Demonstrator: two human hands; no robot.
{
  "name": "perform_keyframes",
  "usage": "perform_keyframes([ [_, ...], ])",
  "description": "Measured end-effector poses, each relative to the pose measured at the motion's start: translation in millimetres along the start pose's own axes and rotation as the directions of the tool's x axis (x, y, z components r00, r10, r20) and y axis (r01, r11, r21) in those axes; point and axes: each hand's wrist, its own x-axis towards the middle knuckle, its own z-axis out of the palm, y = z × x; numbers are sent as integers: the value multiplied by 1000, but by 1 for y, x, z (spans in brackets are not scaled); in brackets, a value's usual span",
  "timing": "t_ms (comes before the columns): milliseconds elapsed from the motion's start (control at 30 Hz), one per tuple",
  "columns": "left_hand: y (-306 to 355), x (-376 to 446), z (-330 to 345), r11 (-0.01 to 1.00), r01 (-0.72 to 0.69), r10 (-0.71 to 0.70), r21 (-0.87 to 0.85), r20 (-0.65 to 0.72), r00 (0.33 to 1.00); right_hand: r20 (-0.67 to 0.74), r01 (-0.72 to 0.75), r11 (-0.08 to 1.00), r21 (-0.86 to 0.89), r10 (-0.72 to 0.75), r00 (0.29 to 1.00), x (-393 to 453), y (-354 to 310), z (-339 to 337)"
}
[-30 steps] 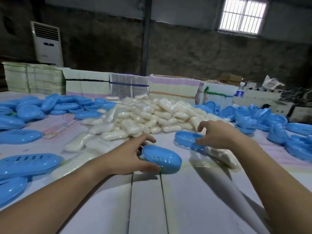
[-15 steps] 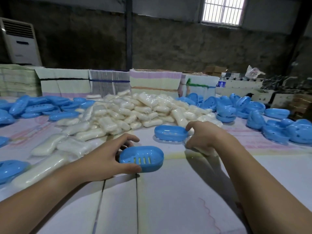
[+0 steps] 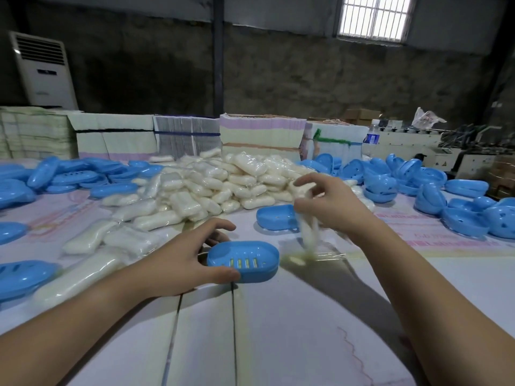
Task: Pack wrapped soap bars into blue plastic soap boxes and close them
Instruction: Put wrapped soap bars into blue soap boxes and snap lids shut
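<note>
change: right hand (image 3: 331, 207) now pinches a wrapped soap bar (image 3: 308, 232) off the table (blurred) | left hand (image 3: 189, 260) grips the slotted tray (image 3: 243, 261) | next: likely drop soap in

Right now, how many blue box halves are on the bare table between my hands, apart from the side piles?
2: one slotted half gripped by the left hand, one half behind the right hand, which partly hides it.

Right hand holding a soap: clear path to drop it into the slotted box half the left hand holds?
Probably yes. The right hand holds the wrapped soap bar just beside the slotted box half; nothing lies between, and the left hand steadies it.
</note>
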Motion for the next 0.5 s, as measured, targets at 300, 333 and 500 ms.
perform_keyframes([
  [300, -6, 6, 1, 999, 38, -39, -20, -58, 998, 111, 117, 871, 477, -191, 975, -18, -23, 32],
  [333, -6, 6, 1, 999, 44, -45, -24, -58, 997, 157, 104, 878, 467, -199, 967, -19, -23, 38],
  [500, -6, 5, -3, 998, 54, -55, -13, -43, 998, 196, 102, 930, 353, -180, 964, -20, -22, 44],
])
